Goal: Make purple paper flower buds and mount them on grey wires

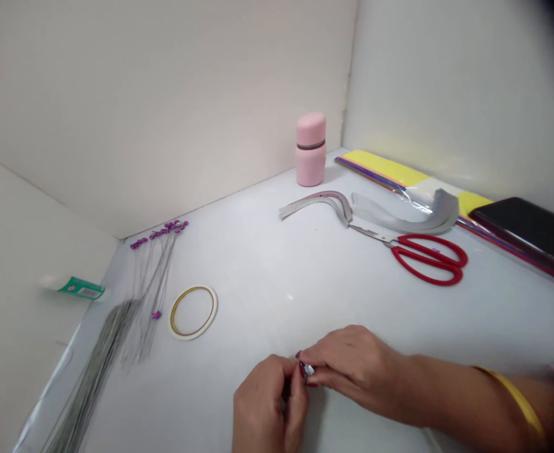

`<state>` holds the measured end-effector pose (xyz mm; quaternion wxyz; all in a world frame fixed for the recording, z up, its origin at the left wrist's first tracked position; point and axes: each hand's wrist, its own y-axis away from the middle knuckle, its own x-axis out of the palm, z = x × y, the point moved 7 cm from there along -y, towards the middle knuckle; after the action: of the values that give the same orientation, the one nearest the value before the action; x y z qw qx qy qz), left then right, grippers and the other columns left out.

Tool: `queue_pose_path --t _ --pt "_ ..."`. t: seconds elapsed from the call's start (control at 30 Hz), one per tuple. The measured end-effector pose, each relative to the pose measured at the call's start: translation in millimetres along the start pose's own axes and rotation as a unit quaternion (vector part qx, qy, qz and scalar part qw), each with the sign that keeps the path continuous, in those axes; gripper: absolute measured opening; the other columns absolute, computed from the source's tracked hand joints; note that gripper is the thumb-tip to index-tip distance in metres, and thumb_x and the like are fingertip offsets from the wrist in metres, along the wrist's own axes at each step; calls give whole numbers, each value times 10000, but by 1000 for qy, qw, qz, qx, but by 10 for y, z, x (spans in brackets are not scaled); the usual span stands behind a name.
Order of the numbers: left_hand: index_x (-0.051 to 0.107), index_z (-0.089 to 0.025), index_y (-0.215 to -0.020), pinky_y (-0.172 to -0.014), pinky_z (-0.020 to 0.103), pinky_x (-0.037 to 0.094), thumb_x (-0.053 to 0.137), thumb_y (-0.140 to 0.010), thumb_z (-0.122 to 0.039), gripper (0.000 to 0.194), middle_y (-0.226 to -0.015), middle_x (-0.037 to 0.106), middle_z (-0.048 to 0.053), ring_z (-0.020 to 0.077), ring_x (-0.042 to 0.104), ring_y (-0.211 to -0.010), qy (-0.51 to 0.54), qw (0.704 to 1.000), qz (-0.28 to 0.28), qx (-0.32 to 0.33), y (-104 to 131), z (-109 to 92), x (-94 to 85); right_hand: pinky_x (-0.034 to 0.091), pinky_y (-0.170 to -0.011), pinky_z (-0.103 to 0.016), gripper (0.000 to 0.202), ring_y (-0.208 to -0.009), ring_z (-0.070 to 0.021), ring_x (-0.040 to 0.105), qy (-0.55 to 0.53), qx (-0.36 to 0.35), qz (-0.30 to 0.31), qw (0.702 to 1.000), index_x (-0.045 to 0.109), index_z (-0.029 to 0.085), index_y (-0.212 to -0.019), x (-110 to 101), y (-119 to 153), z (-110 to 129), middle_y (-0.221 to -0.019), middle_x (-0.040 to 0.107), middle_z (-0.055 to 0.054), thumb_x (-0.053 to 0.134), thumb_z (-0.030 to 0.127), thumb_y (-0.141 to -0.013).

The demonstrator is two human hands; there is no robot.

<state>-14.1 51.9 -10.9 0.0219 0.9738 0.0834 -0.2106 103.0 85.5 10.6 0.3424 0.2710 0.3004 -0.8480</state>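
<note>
Near the bottom middle, my left hand (271, 402) and my right hand (352, 365) meet fingertip to fingertip above the white table. Between them is a small shiny silvery piece (308, 370), mostly covered by the fingers. The right thumb and forefinger pinch it, and the left fingers are closed against its left side. Whether the left hand holds anything more is hidden. A roll of white tape (212, 319) lies flat to the left of the hands. Red-handled scissors (428, 258) lie beyond the right hand, blades pointing left.
Thin wires (97, 365) and purple-tipped stems (163, 251) lie at the left, beside a green-labelled tube (82, 288). A pink bottle (311, 151) stands near the back corner. Curled strips (400, 220), yellow sheets (381, 168) and a dark phone-like object (527, 226) are at the right.
</note>
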Motion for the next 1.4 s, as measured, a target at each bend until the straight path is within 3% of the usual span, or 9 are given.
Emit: queue_pose_path --t 0.07,0.13,0.33,0.67,0.93,1.07,1.2,1.27,1.4 --pt "580 -167 -605 -506 212 324 561 -763 -299 207 -517 539 -13 104 452 -488 25 1000 12 -14 -4 16 3 441 -680 -232 202 -723 -152 629 -27 24 7 999 627 152 -948 13 -7 -23 -818 695 -54 448 228 -892" --pt "548 -165 -597 -477 193 322 559 -772 -381 278 -494 503 -30 95 434 -475 130 987 39 -88 -15 98 51 444 -632 -193 147 -676 -117 620 -118 85 15 989 628 166 -906 31 -19 -89 -769 688 -20 492 207 -867" --pt "561 -142 -608 -500 193 378 647 -702 -449 332 -538 593 0 81 469 -467 337 914 69 -217 -28 191 169 453 -543 -185 88 -584 -99 588 -366 216 -2 905 612 141 -834 135 1 -248 -659 660 -8 566 211 -807" --pt "674 -127 -626 -506 163 391 679 -693 -367 249 -531 602 -5 80 494 -505 244 956 61 -150 -52 121 84 447 -588 -153 111 -635 -86 611 -261 170 -10 950 653 161 -869 23 -19 -190 -734 694 -3 561 189 -813" --pt "615 -111 -510 -423 163 360 756 -577 -388 318 -446 601 1 56 467 -384 312 915 93 -237 -49 198 137 442 -526 -185 150 -548 -83 556 -448 236 20 862 630 130 -817 210 3 -287 -646 657 -10 630 272 -767" --pt "562 -127 -493 -385 163 314 745 -561 -424 356 -399 559 -12 53 421 -341 287 917 98 -260 -21 254 174 442 -541 -171 132 -562 -86 578 -294 163 30 941 655 144 -833 91 -25 -194 -652 672 -6 581 251 -808" --pt "584 -127 -518 -455 183 316 679 -648 -359 283 -454 539 -6 81 422 -440 168 973 60 -147 -41 149 75 442 -679 -197 151 -700 -112 611 -156 88 34 983 663 176 -858 35 -24 -92 -772 692 -22 514 186 -838" --pt "606 -131 -547 -473 189 302 648 -680 -346 256 -486 523 -10 90 410 -476 127 985 37 -109 -37 103 24 446 -660 -205 129 -697 -120 605 -184 126 29 974 639 169 -880 63 -10 -149 -772 681 -29 526 206 -830" --pt "594 -146 -584 -490 193 317 612 -718 -393 281 -511 519 -11 105 427 -502 144 982 44 -111 -22 93 29 431 -544 -189 166 -609 -106 554 -334 248 31 909 543 158 -874 173 27 -285 -691 619 -7 574 306 -805"
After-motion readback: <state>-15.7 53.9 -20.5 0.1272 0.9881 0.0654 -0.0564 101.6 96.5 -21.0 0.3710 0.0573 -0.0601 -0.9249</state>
